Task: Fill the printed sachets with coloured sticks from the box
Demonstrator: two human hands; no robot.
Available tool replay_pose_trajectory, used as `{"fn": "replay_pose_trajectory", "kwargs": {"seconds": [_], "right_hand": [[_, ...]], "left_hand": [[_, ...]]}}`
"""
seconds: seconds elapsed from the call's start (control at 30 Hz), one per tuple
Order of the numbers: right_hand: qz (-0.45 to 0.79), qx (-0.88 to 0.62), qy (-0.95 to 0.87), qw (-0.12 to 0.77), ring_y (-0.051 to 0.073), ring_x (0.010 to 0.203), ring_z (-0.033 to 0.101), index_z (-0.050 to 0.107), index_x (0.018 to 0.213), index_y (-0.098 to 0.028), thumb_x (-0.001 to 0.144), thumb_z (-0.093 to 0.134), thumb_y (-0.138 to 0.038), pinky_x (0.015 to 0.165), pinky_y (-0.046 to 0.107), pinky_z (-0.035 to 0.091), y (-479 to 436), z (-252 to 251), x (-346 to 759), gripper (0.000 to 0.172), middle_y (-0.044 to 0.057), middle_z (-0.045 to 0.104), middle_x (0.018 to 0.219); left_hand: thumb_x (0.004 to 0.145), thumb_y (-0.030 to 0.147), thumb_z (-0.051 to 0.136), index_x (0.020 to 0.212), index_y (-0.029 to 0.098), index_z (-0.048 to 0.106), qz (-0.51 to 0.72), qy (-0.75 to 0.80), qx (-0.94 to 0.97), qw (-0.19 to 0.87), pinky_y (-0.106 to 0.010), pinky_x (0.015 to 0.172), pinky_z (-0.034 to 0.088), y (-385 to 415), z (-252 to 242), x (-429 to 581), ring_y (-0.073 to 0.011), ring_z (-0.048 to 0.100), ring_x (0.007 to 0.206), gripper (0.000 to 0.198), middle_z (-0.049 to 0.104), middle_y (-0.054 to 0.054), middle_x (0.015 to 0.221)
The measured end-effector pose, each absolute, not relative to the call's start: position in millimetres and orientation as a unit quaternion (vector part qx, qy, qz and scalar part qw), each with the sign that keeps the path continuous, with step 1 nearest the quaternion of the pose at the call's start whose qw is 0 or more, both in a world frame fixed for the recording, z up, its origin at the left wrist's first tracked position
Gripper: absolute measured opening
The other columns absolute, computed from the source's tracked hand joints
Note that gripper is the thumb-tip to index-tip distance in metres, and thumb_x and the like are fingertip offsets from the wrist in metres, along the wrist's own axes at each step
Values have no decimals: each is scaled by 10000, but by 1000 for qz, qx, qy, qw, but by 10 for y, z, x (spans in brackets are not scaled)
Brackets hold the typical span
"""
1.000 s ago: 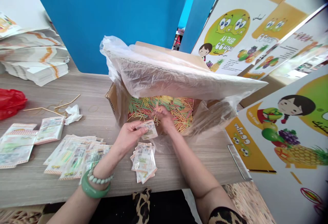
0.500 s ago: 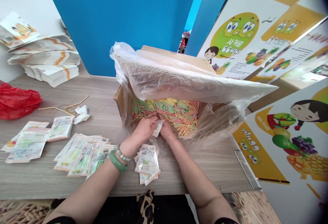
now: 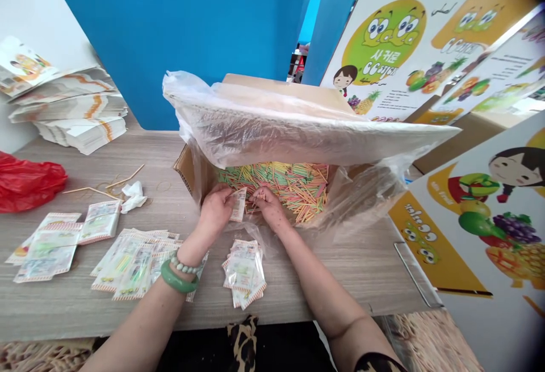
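Note:
My left hand [image 3: 216,208], with a green bangle and a beaded bracelet at the wrist, is closed on a small printed packet [image 3: 239,206] at the front of the cardboard box. Just right of the packet is my right hand [image 3: 271,208], its fingers pinched together over the sticks; what they hold is too small to make out. Thin pink, green and yellow sticks [image 3: 293,182] lie loose in the box, inside a clear plastic liner [image 3: 272,136]. On the table between my forearms sits a pile of packets [image 3: 244,272].
Packets holding coloured sticks [image 3: 136,264] are spread left of my forearm. Banded packet stacks [image 3: 101,221], a crumpled tissue [image 3: 134,196] and a red plastic bag [image 3: 29,182] lie farther left. Flat printed cartons [image 3: 85,111] stand behind. Large printed boxes [image 3: 383,48] rise at the right.
My hands have moved apart: the left has shifted left with the packet, while the right stays over the sticks. The view has shifted slightly.

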State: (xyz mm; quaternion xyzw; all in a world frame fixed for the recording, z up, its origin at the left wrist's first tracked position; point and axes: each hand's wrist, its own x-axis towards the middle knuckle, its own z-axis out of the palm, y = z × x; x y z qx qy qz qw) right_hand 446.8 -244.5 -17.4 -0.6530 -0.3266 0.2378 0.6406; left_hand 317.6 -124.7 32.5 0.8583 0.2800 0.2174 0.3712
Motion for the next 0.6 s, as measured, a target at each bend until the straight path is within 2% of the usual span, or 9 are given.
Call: {"fn": "replay_pose_trajectory", "kwargs": {"seconds": [0.07, 0.13, 0.23, 0.33, 0.43, 0.53, 0.6], "right_hand": [[235, -658, -326, 637, 163, 793, 576, 561, 840, -220, 737, 528, -307, 794, 284, 461, -2446, -176, 4466, 139, -11, 629, 802], [238, -651, -322, 645, 159, 771, 575, 560, 931, -222, 745, 519, -311, 762, 274, 459, -2451, -192, 4477, 211, -18, 623, 806], [233, -669, -337, 620, 153, 738, 563, 577, 895, -215, 791, 477, -328, 711, 260, 445, -2466, -227, 4499, 183, -16, 617, 794], [213, -690, -367, 586, 159, 732, 568, 590, 834, -215, 812, 459, -341, 688, 261, 439, -2478, -261, 4484, 184, -6, 634, 787], [204, -694, -426, 543, 176, 791, 602, 626, 880, -223, 794, 532, -353, 737, 277, 453, -2488, -280, 4438, 182, 8, 678, 854], [197, -712, -418, 528, 181, 778, 616, 630, 884, -237, 793, 542, -336, 744, 290, 461, -2498, -259, 4428, 162, 5, 692, 845], [178, -708, -368, 576, 180, 775, 624, 610, 862, -238, 823, 506, -335, 769, 304, 473, -2509, -191, 4459, 147, -2, 689, 806]], "left_hand": [[780, 293, 585, 752, 175, 652, 211, 284, 782, 512, -326, 789, 514, -1304, 326, 3187, -210, 635, 844, 139, 692, -49, 838], [743, 366, 661, 857, 159, 684, 179, 282, 675, 657, -311, 721, 528, -1374, 333, 3197, -187, 640, 751, 237, 702, -29, 794], [630, 443, 804, 932, 142, 712, 161, 284, 544, 773, -326, 732, 547, -1460, 352, 3201, -189, 665, 760, 435, 738, -55, 867], [537, 448, 880, 899, 128, 744, 163, 285, 494, 805, -347, 740, 554, -1503, 372, 3196, -206, 677, 757, 502, 754, -81, 858], [485, 391, 907, 829, 122, 763, 190, 286, 491, 801, -334, 726, 537, -1516, 378, 3188, -194, 660, 710, 460, 756, -74, 808], [524, 372, 874, 804, 126, 759, 208, 270, 518, 784, -310, 701, 509, -1516, 345, 3169, -174, 629, 687, 390, 747, -54, 791], [602, 387, 821, 792, 133, 744, 208, 255, 564, 757, -293, 668, 483, -1512, 301, 3144, -163, 601, 666, 327, 720, -34, 745]]}}
